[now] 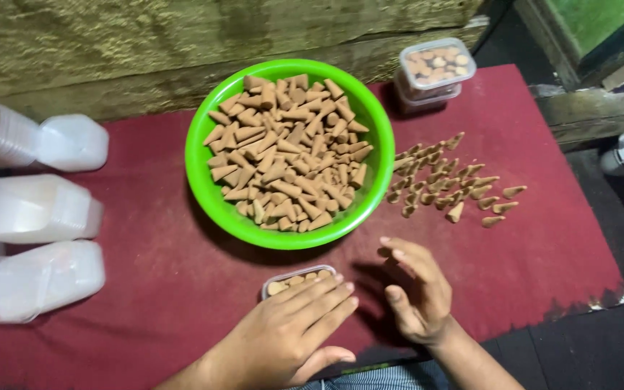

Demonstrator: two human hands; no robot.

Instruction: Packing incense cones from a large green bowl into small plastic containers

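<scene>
Rough concrete wall and a dark red counter (536, 245) fill my view from the head camera. Near the front edge sits a small clear plastic box (299, 279), partly filled with tan incense cones, and I see the left hand (290, 336) lying flat over its near side, fingers (330, 300) straight and close together, pressing on top rather than gripping. Just to the right, the right hand (417, 289) hovers above the cloth, fingers (406, 256) loosely curled and spread a little; I cannot tell whether it pinches a cone at its tips. Directly behind the box stands a bright green bowl (207, 188), heaped with cones (287, 152) of the same tan colour, its rim close to the box but apart from it. To the right of the bowl a loose scatter of cones (445, 184) lies on the red surface, some upright, some on their sides. At the back right, near the wall, a closed clear box (435, 72) full of cones rests on another like it. Along the left edge I count several stacks of empty clear boxes (37, 209) lying on their sides, well apart from both hands. Striped fabric (384, 377) shows at the bottom edge between the forearms.
</scene>
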